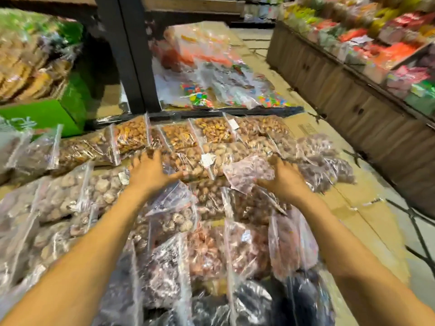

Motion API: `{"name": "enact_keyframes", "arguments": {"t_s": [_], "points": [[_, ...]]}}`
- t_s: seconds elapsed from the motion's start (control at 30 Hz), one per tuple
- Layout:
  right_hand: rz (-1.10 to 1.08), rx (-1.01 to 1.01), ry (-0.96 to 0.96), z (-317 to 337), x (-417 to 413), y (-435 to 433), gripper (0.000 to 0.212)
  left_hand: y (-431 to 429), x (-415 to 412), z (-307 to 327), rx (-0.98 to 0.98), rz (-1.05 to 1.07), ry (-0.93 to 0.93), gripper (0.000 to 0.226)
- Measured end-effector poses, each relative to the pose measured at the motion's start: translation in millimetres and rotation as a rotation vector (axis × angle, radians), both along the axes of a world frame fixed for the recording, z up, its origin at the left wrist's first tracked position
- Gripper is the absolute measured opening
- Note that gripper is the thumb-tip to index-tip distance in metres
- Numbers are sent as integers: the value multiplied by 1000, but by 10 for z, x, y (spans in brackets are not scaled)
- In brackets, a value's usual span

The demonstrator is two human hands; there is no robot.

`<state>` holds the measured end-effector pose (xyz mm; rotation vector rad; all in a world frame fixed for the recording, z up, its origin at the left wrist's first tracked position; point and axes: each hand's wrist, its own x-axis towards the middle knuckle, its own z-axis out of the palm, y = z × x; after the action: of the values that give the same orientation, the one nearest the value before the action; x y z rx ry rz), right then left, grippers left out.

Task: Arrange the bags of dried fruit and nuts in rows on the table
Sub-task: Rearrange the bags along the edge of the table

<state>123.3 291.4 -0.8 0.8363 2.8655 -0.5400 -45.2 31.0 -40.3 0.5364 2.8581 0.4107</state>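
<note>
**Both hands out over rows of bagged nuts and fruit**

Clear zip-top plastic everywhere, crinkled and glossy, stuffed lumpy. Along the back, a row of bags of tan nuts, standing on edge, seals up, side by side. Just in front, bags of brown nuts, bigger pieces, some with small white labels. At left, bags of pale fruit, round and wrinkled. Nearest the camera, bags of dark fruit, almost black and blurred.

Left hand: palm down, fingers spread and straight, thumb out to the right, pressing on the bags of brown nuts and gripping nothing. Right hand: fingers curled over the top of a bag of pinkish-purple fruit, thumb along its near edge, clamped on it. That bag tilted, lying over the bags below, just beside the brown nuts and toward the right end of the middle row. Both forearms bare, stretched forward and slightly apart.

Underneath, a surface covered in flattened brown cardboard. Behind the back row, a black post, with loose bags of coloured sweets past it. Far left, a green box. At right, well apart, a wooden-fronted stand heaped with bright packets.
</note>
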Motion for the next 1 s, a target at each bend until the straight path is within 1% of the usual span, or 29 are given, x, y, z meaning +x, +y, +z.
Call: {"name": "enact_keyframes", "arguments": {"t_s": [0.07,0.13,0.17,0.23,0.27,0.3,0.33,0.37,0.4,0.43,0.5,0.6,0.63,0.7,0.73,0.8,0.87,0.93,0.97,1.0], "points": [[4,-78,-38,-106,-221,268,69,92,-33,-38,-144,43,-50,102],[18,-135,-94,-254,-418,500,65,202,-82,-42,-298,79,-62,111],[21,-168,-127,-322,-505,586,61,253,-106,-32,-369,88,-55,111],[36,-263,-174,-465,-647,716,51,320,-139,-18,-450,96,-22,95],[47,-343,-176,-535,-710,781,51,335,-147,-20,-454,109,-5,87],[43,-434,-175,-563,-753,832,63,344,-150,-26,-449,118,25,81],[24,-528,-162,-597,-791,882,80,347,-137,-22,-426,145,46,75],[-3,-576,-162,-629,-811,930,95,350,-128,-28,-395,167,63,70],[-26,-608,-160,-633,-814,954,102,363,-98,-10,-365,193,64,67],[-43,-604,-163,-625,-805,960,104,370,-80,-12,-340,208,79,66],[-96,-583,-149,-626,-784,940,101,392,-40,4,-285,248,113,66],[-164,-591,-79,-627,-773,856,85,393,-34,-51,-236,294,159,67],[-176,-557,-63,-581,-745,787,83,371,-52,-96,-229,305,161,68],[-192,-401,-24,-527,-666,658,92,325,-70,-150,-204,318,139,73],[-187,-312,6,-492,-616,595,96,295,-70,-148,-199,327,100,79],[-146,-164,97,-400,-499,459,92,209,-80,-101,-194,300,-16,89],[-59,-15,166,-294,-374,336,85,107,-71,5,-192,257,-111,88],[-18,103,277,-207,-229,254,79,-24,2,141,-134,261,-152,80],[-34,109,347,-180,-155,233,78,-84,83,224,-77,276,-162,74],[-74,33,416,-156,-82,232,77,-140,177,278,-5,311,-173,69]]}}
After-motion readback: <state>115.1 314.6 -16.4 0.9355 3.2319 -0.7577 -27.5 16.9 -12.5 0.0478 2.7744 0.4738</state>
